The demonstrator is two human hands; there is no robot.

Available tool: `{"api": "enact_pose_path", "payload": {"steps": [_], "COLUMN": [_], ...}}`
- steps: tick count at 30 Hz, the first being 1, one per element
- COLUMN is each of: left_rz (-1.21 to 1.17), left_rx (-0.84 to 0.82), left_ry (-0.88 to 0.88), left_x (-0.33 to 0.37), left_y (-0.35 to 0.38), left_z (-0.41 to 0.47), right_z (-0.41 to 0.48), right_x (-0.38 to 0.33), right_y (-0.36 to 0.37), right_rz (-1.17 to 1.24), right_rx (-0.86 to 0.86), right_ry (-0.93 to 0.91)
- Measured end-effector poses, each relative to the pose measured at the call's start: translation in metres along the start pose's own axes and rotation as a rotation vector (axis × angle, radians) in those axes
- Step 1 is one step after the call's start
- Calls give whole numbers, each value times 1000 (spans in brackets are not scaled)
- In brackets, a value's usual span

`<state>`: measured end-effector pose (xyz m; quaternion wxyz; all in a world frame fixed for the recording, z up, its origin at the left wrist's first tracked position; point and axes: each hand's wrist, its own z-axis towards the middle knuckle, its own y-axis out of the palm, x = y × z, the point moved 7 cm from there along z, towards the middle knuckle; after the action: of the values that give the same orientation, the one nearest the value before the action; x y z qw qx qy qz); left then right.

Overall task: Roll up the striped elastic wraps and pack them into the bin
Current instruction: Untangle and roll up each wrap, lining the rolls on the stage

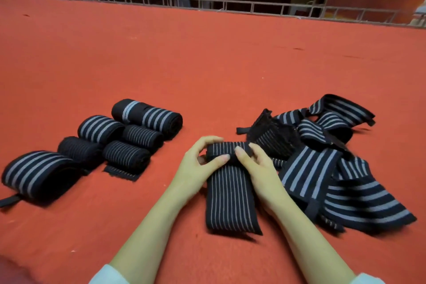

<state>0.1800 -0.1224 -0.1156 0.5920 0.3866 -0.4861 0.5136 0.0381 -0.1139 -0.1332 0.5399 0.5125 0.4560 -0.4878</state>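
Roughly halfway: several rolled wraps [129, 136] lie well left of the fingers and a loose pile [322, 163] waits just right of them. No bin is visible. The left hand [200, 161] and right hand [258, 168] pinch the rolled end of a thin-striped black wrap [230, 196]; its flat tail runs back between the wrists.

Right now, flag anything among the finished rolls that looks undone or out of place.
Two stand out. In the left group, the nearest thin-striped roll has a loose tail lying flat on the red surface. The wide-striped roll at far left sits flattened, its tab sticking out.
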Motion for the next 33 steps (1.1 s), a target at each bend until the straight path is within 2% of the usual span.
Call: {"api": "enact_pose_path", "payload": {"steps": [4,10,14,16,19,21,24,27,31,33], "left_rz": [-210,-135,-79,-109,-231,-213,-208,-114,-72,-110], "left_rx": [-32,3,-50,-68,-112,-110,-43,-18,-78,-91], "left_ry": [-184,-98,-59,-87,-224,-262,-195,-102,-66,-107], "left_x": [-13,-9,-9,-9,-14,-16,-12,-9,-7,-8], "left_y": [1,-6,-4,-2,3,6,1,-9,-4,0], "left_z": [3,6,4,3,2,1,3,5,3,3], "right_z": [5,3,3,4,2,1,3,3,3,3], "right_x": [-4,-4,-4,-4,-5,-4,2,7,6,5], "right_y": [-6,-5,-7,-10,-6,-3,-4,0,-2,-2], "right_rz": [-70,-65,34,13,-10,-26,56,154,148,164], "right_rx": [-11,-70,-33,-18,-68,-86,-35,-69,-44,-55], "right_ry": [-117,-127,-59,-68,-90,-101,-24,80,66,50]}}
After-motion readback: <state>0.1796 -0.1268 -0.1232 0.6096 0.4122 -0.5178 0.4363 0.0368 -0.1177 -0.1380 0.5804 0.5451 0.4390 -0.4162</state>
